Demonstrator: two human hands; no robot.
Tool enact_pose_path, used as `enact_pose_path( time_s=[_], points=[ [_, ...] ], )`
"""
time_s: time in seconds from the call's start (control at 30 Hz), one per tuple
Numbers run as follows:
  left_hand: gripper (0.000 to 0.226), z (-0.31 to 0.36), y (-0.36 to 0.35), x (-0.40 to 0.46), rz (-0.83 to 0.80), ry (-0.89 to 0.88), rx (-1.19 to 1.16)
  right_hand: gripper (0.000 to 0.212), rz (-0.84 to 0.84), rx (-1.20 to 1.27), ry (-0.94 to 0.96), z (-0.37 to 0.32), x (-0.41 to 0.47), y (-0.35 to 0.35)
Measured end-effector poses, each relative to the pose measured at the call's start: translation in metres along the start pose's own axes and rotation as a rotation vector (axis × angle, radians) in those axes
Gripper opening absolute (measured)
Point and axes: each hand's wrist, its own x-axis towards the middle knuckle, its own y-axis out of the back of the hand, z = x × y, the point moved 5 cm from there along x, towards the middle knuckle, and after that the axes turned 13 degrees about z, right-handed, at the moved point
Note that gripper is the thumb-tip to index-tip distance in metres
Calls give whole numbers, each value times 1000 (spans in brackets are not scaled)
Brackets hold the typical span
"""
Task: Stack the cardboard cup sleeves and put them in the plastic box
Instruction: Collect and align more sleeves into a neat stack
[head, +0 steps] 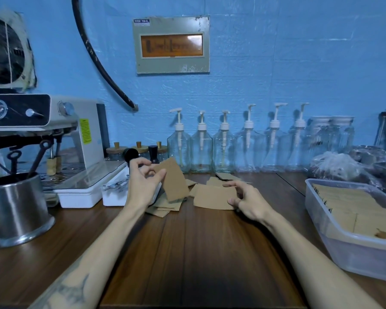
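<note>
Left hand [143,181] is up at centre frame, fingers and thumb pinching a flattened cardboard cup sleeve [173,179] that stands tilted on end, lifted off the desk [187,253]. Just right of it, the right hand [246,200] has its fingers curled over the right edge of a second sleeve [213,197], thumb underneath, gripping it low over the wood. Between and behind the two hands, loose sleeves [165,208] lie scattered flat on the desk, some overlapping, more further back near the row of clear pump bottles [224,148] along the blue wall. Over at the right edge of the frame sits the clear plastic box [343,244], and it holds rows of sleeves [352,208] packed on edge. Far left, an espresso machine [54,134] and a steel canister [18,208] with tools in it.
</note>
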Motion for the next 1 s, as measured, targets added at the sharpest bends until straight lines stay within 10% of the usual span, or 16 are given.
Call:
enact_pose_path(
  time_s=[0.33,0.73,1.0],
  points=[
    [27,-25,-45,-45,-625,-232,393,52,-116,112,-4,-8,-3,-11],
    [48,-34,-52,-53,-638,-274,498,75,-225,134,50,-26,-14,-19],
    [39,-35,-51,-47,-541,-308,522,38,-156,93,98,-27,-13,-28]
  ],
)
